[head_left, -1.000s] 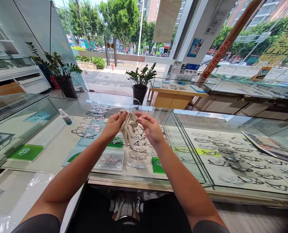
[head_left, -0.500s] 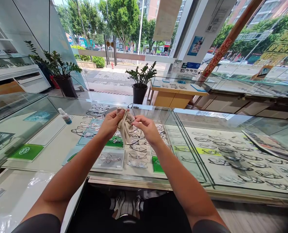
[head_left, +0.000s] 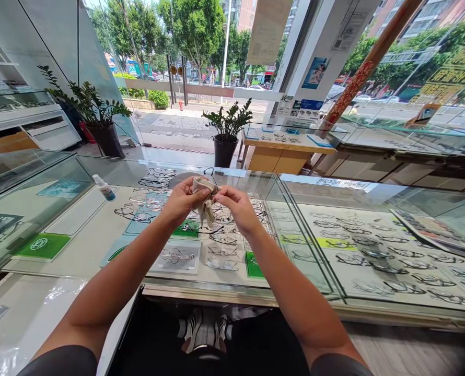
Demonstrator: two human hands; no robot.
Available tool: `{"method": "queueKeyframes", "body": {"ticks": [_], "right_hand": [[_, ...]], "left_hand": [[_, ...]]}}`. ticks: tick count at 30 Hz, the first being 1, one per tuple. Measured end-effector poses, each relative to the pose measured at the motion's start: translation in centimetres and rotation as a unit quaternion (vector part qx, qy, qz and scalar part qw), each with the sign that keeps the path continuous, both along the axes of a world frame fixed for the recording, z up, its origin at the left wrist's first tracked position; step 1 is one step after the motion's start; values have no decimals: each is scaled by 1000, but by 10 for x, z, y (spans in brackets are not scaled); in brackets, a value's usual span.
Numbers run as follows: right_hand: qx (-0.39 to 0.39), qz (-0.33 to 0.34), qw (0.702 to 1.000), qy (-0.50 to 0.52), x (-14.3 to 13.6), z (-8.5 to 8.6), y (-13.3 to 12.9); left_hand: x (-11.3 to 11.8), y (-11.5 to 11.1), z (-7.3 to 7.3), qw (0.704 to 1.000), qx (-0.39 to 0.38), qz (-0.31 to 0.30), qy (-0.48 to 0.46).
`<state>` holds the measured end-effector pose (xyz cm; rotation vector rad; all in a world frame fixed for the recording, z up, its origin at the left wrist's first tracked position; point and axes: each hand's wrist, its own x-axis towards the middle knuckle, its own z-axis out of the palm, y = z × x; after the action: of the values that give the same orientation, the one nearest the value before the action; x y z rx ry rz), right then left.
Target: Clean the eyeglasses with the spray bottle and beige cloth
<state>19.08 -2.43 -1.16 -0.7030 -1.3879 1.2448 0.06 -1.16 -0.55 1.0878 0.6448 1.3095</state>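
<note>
Above the glass counter, my left hand (head_left: pixel 183 201) is closed on a beige cleaning cloth (head_left: pixel 204 213), thumb pressed on its front. The cloth is wrapped round part of a pair of glasses (head_left: pixel 209 171); a dark curved temple end sticks up above it. My right hand (head_left: pixel 234 204) pinches the glasses' thin frame at the cloth's right edge, its fingertips close to the left thumb. The lenses are mostly hidden by cloth and fingers. Below both hands, rows of spectacle frames (head_left: pixel 222 239) lie in the display case.
A white spray bottle with blue liquid (head_left: pixel 104 188) stands on the counter at left. Another glass case (head_left: pixel 373 250) full of frames adjoins at right. Green cards (head_left: pixel 44 244) lie inside the near case. A potted plant (head_left: pixel 227 130) stands beyond the counter.
The left thumb has shifted down and right over the cloth. The cloth is bunched differently, and its hanging end is shorter. My right hand keeps its pinch, almost unmoved.
</note>
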Motion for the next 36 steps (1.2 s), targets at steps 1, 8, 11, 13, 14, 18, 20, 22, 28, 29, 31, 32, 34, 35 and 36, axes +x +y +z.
{"method": "queueKeyframes", "body": {"ticks": [1, 8, 11, 13, 14, 18, 20, 22, 28, 29, 31, 32, 34, 35, 36], "right_hand": [[0, 1, 1000, -2, 0, 0, 0], [8, 17, 1000, 0, 0, 0, -2], [10, 15, 1000, 4, 0, 1, -3], [9, 12, 1000, 3, 0, 1, -3], [9, 11, 1000, 2, 0, 1, -3], [4, 4, 1000, -13, 0, -1, 0], [0, 5, 1000, -21, 0, -2, 1], [0, 11, 1000, -23, 0, -3, 2], [-10, 20, 1000, 5, -1, -5, 3], [-10, 21, 1000, 6, -2, -6, 3], [-7, 22, 1000, -4, -2, -6, 2], [-5, 21, 1000, -9, -3, -6, 2], [-2, 25, 1000, -17, -3, -6, 1], [-1, 31, 999, -19, -3, -6, 1], [0, 37, 999, -23, -3, -6, 1]], "left_hand": [[0, 0, 0, 1000, 6, -5, 3], [0, -3, 0, 1000, 7, -11, 13], [-2, -2, -3, 999, 2, 2, 32], [-2, -1, -4, 999, 6, 8, 42], [-3, 0, -5, 999, 10, 9, 42], [-3, 2, -6, 999, 17, 7, 33], [-3, 2, -4, 1000, 14, 1, 22], [-4, 1, -2, 1000, 15, -12, 12], [-5, 0, -1, 998, 31, -46, 39], [-5, 0, -2, 998, 32, -43, 43], [-3, -1, -5, 998, 33, -29, 43], [-2, -1, -6, 998, 33, -20, 41], [0, 0, -8, 999, 33, -7, 35], [1, 0, -9, 999, 31, -5, 32], [1, 0, -10, 999, 28, -5, 30]]}}
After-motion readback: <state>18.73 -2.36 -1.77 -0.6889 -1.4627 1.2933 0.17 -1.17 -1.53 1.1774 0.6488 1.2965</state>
